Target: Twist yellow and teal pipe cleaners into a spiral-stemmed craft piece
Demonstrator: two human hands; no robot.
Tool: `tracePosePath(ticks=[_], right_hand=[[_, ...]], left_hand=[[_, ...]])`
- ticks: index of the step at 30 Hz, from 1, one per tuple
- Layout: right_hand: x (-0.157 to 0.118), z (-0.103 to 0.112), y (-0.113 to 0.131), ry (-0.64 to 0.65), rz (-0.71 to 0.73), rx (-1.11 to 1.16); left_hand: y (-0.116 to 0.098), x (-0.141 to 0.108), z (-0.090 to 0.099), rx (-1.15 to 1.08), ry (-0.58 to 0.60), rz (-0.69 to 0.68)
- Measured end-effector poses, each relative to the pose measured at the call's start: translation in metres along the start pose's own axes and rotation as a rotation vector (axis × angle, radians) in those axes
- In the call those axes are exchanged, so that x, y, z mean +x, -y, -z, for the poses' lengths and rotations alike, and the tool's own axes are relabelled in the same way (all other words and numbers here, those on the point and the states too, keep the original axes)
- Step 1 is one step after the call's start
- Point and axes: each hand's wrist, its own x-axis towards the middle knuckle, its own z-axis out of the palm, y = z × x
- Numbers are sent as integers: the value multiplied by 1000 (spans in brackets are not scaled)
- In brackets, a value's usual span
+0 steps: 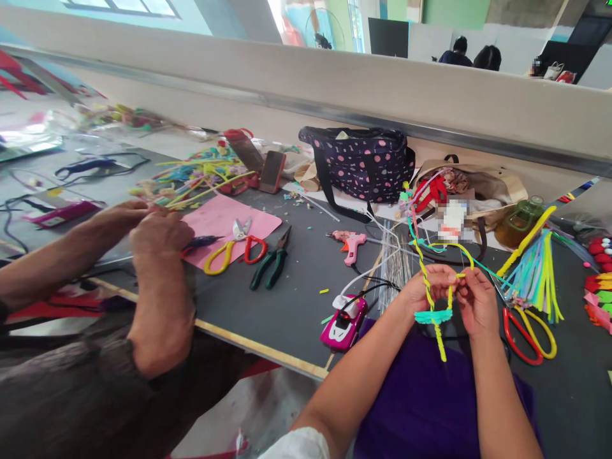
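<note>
Both my hands are pinched on a yellow pipe cleaner (451,293), part of a twisted yellow piece with a teal crosspiece (433,316) hanging below my fingers. My left hand (433,287) grips it from the left, behind the twisted strand. My right hand (477,299) closes on it just to the right, fingertips nearly touching the left ones. Above them, the piece's upper strands run up toward a pink and teal tip (408,207). Right of my hands lie scissors (530,338) with red and yellow handles, beside a fan of teal and yellow pipe cleaners (538,274).
A pink glue gun (351,245), a purple power strip (344,325) and thin wires (396,268) lie left of my hands. Further left are green-handled pliers (272,264), scissors (234,245) on pink paper (215,213), and a co-worker's hands (160,226). A patterned bag (358,166) stands behind.
</note>
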Motion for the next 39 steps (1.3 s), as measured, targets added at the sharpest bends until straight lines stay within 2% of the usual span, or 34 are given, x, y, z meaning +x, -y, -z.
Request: tracePosePath(ticks=[4,14,25,28,30,31,33,35,37,39], right_hand=[[2,3,0,25,-53,-19],[7,8,3,-12,3,-45],[8,9,-2,-37,19,-128],[7,12,-3,-138,216,-333],[2,14,2,-197,462,-568],[-2,14,5,-184,591,-694],[-10,11,12,-35,788,-904],[-16,7,15,115,896,-1058],[-18,2,14,180,964,-1205],[-16,-3,9,190,1008,-1337]], left_hand=[[1,0,-1,43,46,15],[6,8,5,4,-52,16],[5,7,7,26,14,52],[5,12,11,10,-51,56],[4,16,15,33,-96,79],[4,18,16,45,-110,91],[5,20,18,52,-124,114],[8,22,20,30,-135,129],[13,23,22,-3,-158,121],[17,24,23,-20,-150,88]])
